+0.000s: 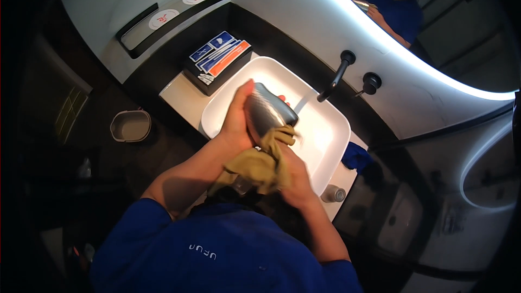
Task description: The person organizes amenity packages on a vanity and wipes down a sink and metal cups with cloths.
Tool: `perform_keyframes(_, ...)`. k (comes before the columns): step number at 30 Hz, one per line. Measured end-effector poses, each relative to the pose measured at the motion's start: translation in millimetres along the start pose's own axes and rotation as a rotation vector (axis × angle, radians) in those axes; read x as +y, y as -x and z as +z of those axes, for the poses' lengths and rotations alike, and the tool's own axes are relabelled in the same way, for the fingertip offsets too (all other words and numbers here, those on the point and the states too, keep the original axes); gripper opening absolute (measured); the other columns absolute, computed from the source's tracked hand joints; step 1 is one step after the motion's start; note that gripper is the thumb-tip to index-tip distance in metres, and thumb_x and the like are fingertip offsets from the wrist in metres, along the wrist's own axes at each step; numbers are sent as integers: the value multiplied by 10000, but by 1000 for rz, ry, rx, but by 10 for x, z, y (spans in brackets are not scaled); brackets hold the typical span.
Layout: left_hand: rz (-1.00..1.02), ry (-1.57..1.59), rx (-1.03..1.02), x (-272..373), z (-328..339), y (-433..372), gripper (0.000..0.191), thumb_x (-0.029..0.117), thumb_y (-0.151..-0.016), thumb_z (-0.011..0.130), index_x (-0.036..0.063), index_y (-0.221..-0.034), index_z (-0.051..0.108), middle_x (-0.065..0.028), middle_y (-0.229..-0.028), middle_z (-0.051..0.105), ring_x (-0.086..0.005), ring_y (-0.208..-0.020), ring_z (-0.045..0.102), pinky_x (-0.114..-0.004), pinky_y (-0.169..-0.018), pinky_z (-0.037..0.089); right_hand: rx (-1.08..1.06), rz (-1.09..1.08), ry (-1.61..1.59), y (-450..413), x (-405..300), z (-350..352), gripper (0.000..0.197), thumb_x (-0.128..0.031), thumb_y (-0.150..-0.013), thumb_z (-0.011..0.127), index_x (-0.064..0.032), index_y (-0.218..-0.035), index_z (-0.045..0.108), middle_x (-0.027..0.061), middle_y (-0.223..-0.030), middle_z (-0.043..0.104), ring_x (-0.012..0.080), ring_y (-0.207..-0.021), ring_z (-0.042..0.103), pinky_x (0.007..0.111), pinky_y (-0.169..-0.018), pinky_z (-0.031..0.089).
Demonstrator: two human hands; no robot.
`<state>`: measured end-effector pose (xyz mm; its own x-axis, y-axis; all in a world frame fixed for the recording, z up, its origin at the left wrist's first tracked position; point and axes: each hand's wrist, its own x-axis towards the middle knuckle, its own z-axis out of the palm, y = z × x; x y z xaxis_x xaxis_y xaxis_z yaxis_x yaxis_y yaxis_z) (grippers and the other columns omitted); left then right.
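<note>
Over a white washbasin [325, 130], my left hand [237, 120] grips a shiny dark grey vessel [270, 108] with a patterned, curved side; some of its fingertips show beyond the vessel. My right hand [291, 171] holds a mustard-yellow cloth [260, 165], partly bunched against the vessel's near end. The cloth's loose part hangs towards my body and is somewhat blurred. The fingers of my right hand are largely hidden by the cloth. What kind of vessel it is, I cannot tell for certain.
A black tap [336, 79] and handle [370, 84] project from the wall behind the basin. A black box of packets [222, 59] stands at the left. To the right lie a blue cloth [357, 158] and a small glass [334, 193]. A bin [131, 126] stands lower left.
</note>
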<state>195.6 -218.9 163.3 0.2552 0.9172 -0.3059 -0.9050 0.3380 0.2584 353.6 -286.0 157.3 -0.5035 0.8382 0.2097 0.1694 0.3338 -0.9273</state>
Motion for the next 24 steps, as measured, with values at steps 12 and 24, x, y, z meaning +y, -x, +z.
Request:
perform_keyframes(12, 158, -265, -18, -137, -438, 373, 509, 493, -835, 529, 49, -1084, 534, -87, -1023, 578, -174, -946, 547, -312, -826, 451, -156, -135, 833, -305, -104, 228, 562, -380, -735, 645, -49, -1174, 534, 123, -1142, 556, 282, -1050, 536, 488, -1025, 255)
perform_keyframes(24, 1412, -1263, 178, 2160, 12, 122, 454, 312, -604, 819, 70, -914, 593, -61, -902, 560, -176, -850, 563, -308, -752, 468, 48, 160, -224, 505, 488, -25, 306, -144, -857, 510, 4, -1122, 473, 155, -1046, 586, 260, -922, 597, 365, -841, 482)
